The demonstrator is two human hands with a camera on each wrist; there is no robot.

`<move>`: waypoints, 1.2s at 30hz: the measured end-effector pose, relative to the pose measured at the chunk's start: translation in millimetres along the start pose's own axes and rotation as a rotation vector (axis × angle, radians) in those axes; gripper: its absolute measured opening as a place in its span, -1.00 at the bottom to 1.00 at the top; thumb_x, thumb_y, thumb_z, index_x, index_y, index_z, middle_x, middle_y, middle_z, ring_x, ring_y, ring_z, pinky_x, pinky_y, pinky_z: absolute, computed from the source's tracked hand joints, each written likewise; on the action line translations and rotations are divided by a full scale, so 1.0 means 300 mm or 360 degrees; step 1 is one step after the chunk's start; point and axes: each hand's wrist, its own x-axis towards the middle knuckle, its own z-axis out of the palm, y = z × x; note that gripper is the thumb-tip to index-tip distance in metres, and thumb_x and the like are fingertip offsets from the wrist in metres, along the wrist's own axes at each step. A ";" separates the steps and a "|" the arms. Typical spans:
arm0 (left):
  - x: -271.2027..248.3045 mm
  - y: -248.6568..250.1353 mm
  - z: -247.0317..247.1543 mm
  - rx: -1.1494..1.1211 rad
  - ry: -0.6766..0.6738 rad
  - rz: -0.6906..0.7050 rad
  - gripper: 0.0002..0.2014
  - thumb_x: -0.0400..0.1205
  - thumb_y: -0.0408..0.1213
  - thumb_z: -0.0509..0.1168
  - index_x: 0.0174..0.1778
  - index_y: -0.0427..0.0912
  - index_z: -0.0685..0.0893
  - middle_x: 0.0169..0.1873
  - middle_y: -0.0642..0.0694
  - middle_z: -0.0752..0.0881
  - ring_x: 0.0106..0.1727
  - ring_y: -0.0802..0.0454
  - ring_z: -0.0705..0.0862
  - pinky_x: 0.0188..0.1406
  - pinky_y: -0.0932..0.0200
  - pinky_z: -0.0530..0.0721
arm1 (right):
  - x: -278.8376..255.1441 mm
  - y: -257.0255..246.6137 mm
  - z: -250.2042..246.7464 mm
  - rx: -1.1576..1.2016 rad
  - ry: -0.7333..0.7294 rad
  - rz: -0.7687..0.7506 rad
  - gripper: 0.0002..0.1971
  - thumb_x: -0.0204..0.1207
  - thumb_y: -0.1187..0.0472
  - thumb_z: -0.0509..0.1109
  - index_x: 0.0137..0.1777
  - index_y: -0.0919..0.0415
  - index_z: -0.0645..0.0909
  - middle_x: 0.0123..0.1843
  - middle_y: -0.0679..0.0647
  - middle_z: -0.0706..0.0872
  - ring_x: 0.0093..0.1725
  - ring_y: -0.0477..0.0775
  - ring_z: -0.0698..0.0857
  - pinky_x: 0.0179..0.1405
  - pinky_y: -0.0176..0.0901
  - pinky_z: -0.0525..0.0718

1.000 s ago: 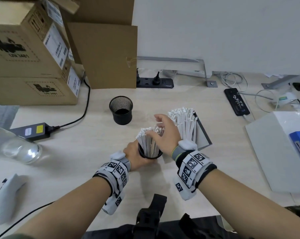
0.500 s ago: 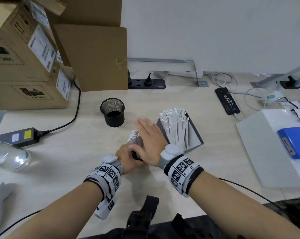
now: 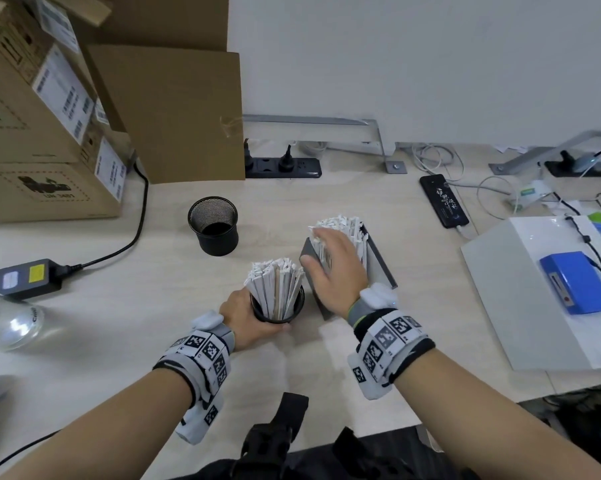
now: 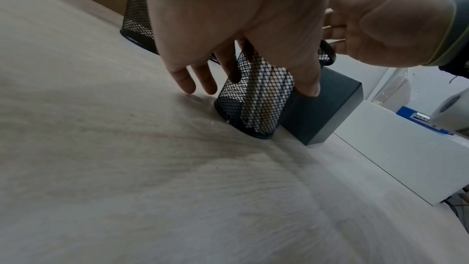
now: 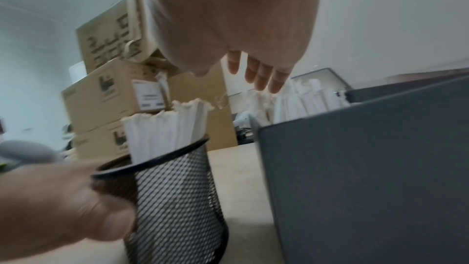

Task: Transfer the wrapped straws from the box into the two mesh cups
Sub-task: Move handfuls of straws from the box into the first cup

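Observation:
On the desk, my left hand [image 3: 249, 315] grips the near black mesh cup [image 3: 279, 311], which is packed with upright wrapped straws [image 3: 275, 284]. The left wrist view shows thumb and fingers wrapped around this cup [image 4: 256, 95]. Just right of it stands the grey box [image 3: 378, 265] holding more wrapped straws [image 3: 342, 225]. My right hand [image 3: 337, 265] hovers over them, fingers [image 5: 264, 75] extended and holding nothing, thumb by the box's left wall. The second mesh cup [image 3: 213, 225] stands empty farther back left.
Stacked cardboard boxes [image 3: 50, 133] fill the back left, a power adapter [image 3: 22, 278] and a clear bottle [image 3: 8, 320] lie at the left. A power strip [image 3: 281, 167], phone [image 3: 444, 200] and cables sit behind. A white case [image 3: 520, 306] with a blue item [image 3: 579, 282] lies right.
My right hand has left the top of the near cup's straws and moved right, over the box. The left hand keeps its grip on the cup.

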 end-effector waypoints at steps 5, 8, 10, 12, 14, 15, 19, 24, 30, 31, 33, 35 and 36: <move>0.008 -0.010 0.000 -0.0017 -0.0008 -0.0029 -0.12 -0.02 0.56 0.49 0.15 0.14 0.72 -0.04 0.17 0.84 0.06 0.18 0.79 0.09 -0.02 0.79 | 0.006 0.058 -0.062 0.0106 0.0289 0.0397 -0.50 0.53 0.07 0.41 0.44 0.20 0.46 0.41 0.13 0.50 0.43 0.09 0.47 0.46 -0.06 0.42; 0.010 -0.013 0.000 -0.0036 -0.0036 -0.0015 -0.14 0.01 0.54 0.53 0.16 0.14 0.72 -0.01 0.18 0.84 0.09 0.19 0.79 0.12 -0.03 0.78 | -0.005 0.104 -0.051 0.0106 0.0299 0.0695 -0.40 0.45 0.00 0.44 0.47 0.13 0.40 0.44 0.09 0.48 0.44 0.08 0.47 0.47 -0.09 0.41; 0.011 -0.014 0.000 -0.0043 -0.0030 -0.0015 -0.12 0.00 0.55 0.51 0.17 0.13 0.72 -0.01 0.18 0.84 0.09 0.20 0.79 0.13 -0.02 0.78 | -0.011 0.119 -0.037 0.0084 0.0199 0.0820 -0.29 0.38 -0.10 0.45 0.50 0.13 0.33 0.46 0.09 0.51 0.46 0.12 0.49 0.45 0.02 0.47; 0.010 -0.013 0.000 -0.0040 -0.0023 -0.0012 -0.09 -0.02 0.57 0.49 0.18 0.12 0.73 -0.01 0.18 0.84 0.08 0.21 0.79 0.12 0.00 0.78 | -0.004 0.118 -0.024 0.0018 0.0050 0.0842 -0.17 0.41 -0.04 0.50 0.59 0.19 0.19 0.56 0.12 0.42 0.55 0.16 0.39 0.52 -0.01 0.38; 0.013 -0.012 0.001 -0.0024 -0.0017 -0.0009 -0.10 -0.02 0.55 0.50 0.18 0.11 0.73 -0.02 0.18 0.84 0.07 0.22 0.79 0.11 0.02 0.78 | 0.014 0.112 -0.018 -0.0068 -0.0023 0.0883 -0.05 0.42 -0.01 0.53 0.66 0.24 0.04 0.62 0.16 0.33 0.60 0.18 0.31 0.55 -0.02 0.31; 0.013 -0.008 0.002 -0.0008 -0.0016 -0.0001 -0.13 -0.01 0.51 0.53 0.17 0.11 0.74 -0.03 0.18 0.84 0.06 0.22 0.79 0.10 0.03 0.78 | 0.024 0.112 -0.015 -0.0110 -0.0019 0.0931 -0.02 0.39 -0.03 0.56 0.66 0.24 0.05 0.60 0.19 0.34 0.59 0.21 0.33 0.53 0.02 0.34; 0.007 0.003 0.002 0.0012 -0.0004 0.0014 -0.20 0.04 0.35 0.57 0.19 0.05 0.75 -0.02 0.14 0.84 0.06 0.20 0.78 0.12 0.03 0.78 | 0.041 0.112 -0.013 -0.0127 0.0023 0.1075 -0.11 0.26 -0.09 0.64 0.49 0.18 0.25 0.40 0.20 0.55 0.37 0.26 0.56 0.32 0.05 0.56; 0.011 -0.007 0.004 0.0009 -0.0001 -0.0012 -0.22 0.05 0.36 0.57 0.16 0.09 0.75 -0.04 0.16 0.84 0.06 0.20 0.79 0.12 0.01 0.78 | 0.034 0.123 -0.023 -0.0171 -0.0037 0.1080 -0.35 0.26 -0.14 0.62 0.24 0.17 0.50 0.07 0.02 0.68 0.04 0.12 0.69 0.00 -0.11 0.63; 0.011 -0.011 0.003 0.0021 0.0005 -0.0005 -0.25 0.06 0.37 0.58 0.15 0.11 0.74 -0.05 0.17 0.84 0.04 0.20 0.79 0.08 0.02 0.79 | 0.027 0.117 -0.019 -0.0154 -0.0028 0.1035 -0.43 0.19 -0.24 0.58 0.07 0.13 0.62 -0.03 0.07 0.74 -0.06 0.12 0.74 -0.06 -0.07 0.73; 0.011 -0.012 0.004 0.0022 0.0006 -0.0005 -0.25 0.06 0.37 0.58 0.15 0.12 0.73 -0.05 0.18 0.84 0.04 0.20 0.79 0.08 0.02 0.79 | 0.025 0.112 -0.026 -0.0125 -0.0016 0.1029 -0.41 0.19 -0.25 0.58 0.08 0.16 0.65 -0.04 0.05 0.74 -0.04 0.12 0.75 -0.02 -0.07 0.73; 0.011 -0.013 0.003 0.0028 0.0004 0.0001 -0.24 0.06 0.38 0.58 0.15 0.13 0.73 -0.04 0.18 0.83 0.05 0.20 0.79 0.09 0.02 0.78 | 0.024 0.101 -0.046 -0.0006 0.0026 0.1065 -0.45 0.26 -0.19 0.59 0.09 0.18 0.63 -0.09 -0.02 0.68 -0.05 0.07 0.71 -0.02 -0.18 0.64; 0.010 -0.007 0.004 0.0032 0.0007 0.0007 -0.24 0.07 0.37 0.58 0.16 0.13 0.72 -0.04 0.18 0.83 0.05 0.19 0.79 0.09 0.01 0.78 | 0.022 0.091 -0.069 0.0052 0.0115 0.1060 -0.46 0.31 -0.20 0.57 0.18 0.10 0.62 -0.05 -0.03 0.69 0.00 0.10 0.70 -0.06 -0.20 0.55; 0.009 -0.005 0.004 0.0033 0.0013 0.0006 -0.25 0.07 0.36 0.58 0.15 0.12 0.73 -0.04 0.17 0.83 0.05 0.19 0.79 0.09 0.00 0.78 | 0.023 0.094 -0.071 0.0086 0.0156 0.1056 -0.47 0.34 -0.20 0.55 0.21 0.09 0.61 0.02 -0.01 0.72 0.05 0.12 0.70 -0.04 -0.20 0.54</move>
